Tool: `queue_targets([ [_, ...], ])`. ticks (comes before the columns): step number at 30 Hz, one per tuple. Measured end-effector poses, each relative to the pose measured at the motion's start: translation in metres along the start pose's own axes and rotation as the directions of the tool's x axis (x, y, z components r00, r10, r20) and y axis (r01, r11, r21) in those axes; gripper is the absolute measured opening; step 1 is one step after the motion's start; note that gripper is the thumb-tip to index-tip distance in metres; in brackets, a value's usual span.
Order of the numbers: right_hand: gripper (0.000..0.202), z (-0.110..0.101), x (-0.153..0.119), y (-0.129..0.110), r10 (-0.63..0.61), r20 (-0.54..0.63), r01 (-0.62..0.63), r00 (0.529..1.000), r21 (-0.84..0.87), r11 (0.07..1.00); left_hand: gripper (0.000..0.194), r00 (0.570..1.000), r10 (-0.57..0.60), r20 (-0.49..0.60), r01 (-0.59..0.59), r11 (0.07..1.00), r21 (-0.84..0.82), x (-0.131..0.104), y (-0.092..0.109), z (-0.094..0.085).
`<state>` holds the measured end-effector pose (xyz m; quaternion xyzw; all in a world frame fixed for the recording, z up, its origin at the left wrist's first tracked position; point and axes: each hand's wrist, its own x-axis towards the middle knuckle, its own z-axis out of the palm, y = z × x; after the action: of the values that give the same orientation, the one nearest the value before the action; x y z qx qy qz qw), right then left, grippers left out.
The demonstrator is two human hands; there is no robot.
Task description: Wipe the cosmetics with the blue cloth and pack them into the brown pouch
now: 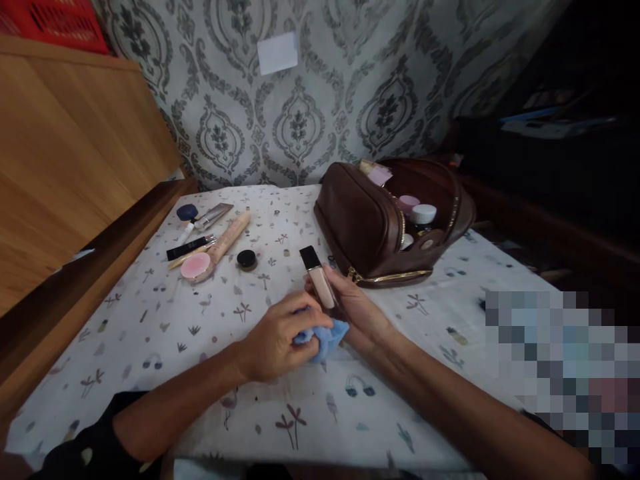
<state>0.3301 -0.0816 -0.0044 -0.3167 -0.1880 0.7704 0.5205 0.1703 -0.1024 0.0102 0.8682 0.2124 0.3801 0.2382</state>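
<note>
My right hand [357, 307] is closed around a foundation bottle [321, 283] with a black cap and a beige body, its cap tilted up and to the left. Bunched in the fingers of my left hand [280, 337] is a light blue cloth [324, 339], close to the lower end of the bottle. Just behind my right hand sits a brown makeup bag [357, 217], unzipped. Inside it I see a jar with a white lid [423, 213] and a pink round item [409, 202].
To the left lie a pink compact [197, 267], a beige tube [231, 237], a black tube [187, 248], a dark blue round item [187, 212] and a small black jar [246, 259]. A wooden cabinet [75, 167] borders the patterned tablecloth [210, 413]. Patterned wallpaper [297, 127] rises behind.
</note>
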Motion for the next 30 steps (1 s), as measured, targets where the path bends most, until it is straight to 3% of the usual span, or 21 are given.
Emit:
queue_targets([
  [3,0.031,0.003,-0.002,-0.004,0.167,-0.002,-0.166,0.986,0.104,0.981,0.027,0.997,-0.053,-0.063,0.049,0.997,-0.065,0.003,-0.002,-0.004],
  [5,0.035,0.007,-0.005,-0.007,0.189,0.018,-0.189,0.982,0.151,0.97,0.025,0.977,-0.15,-0.148,0.138,0.987,-0.086,0.006,-0.005,-0.01],
  [10,0.009,0.01,-0.007,-0.003,0.095,-0.063,-0.081,0.993,0.196,0.977,0.019,0.837,-0.406,-0.367,0.402,0.911,-0.093,0.012,-0.019,-0.024],
  [13,0.007,0.009,-0.006,0.003,0.072,-0.022,-0.068,0.997,0.154,0.986,0.02,0.779,-0.49,-0.39,0.479,0.868,-0.132,0.011,-0.025,-0.024],
  [22,0.015,0.012,-0.01,-0.01,-0.074,0.086,0.06,0.994,0.154,0.986,0.034,0.826,-0.393,-0.403,0.464,0.881,0.09,0.011,-0.025,-0.025],
  [26,0.012,0.014,-0.012,-0.011,-0.008,0.102,-0.01,0.995,0.174,0.985,0.039,0.831,-0.426,-0.358,0.475,0.878,0.057,0.011,-0.023,-0.022],
  [30,0.009,0.014,-0.01,-0.004,0.034,0.043,-0.04,0.998,0.144,0.989,0.05,0.83,-0.469,-0.303,0.463,0.881,-0.095,0.007,-0.023,-0.019],
])
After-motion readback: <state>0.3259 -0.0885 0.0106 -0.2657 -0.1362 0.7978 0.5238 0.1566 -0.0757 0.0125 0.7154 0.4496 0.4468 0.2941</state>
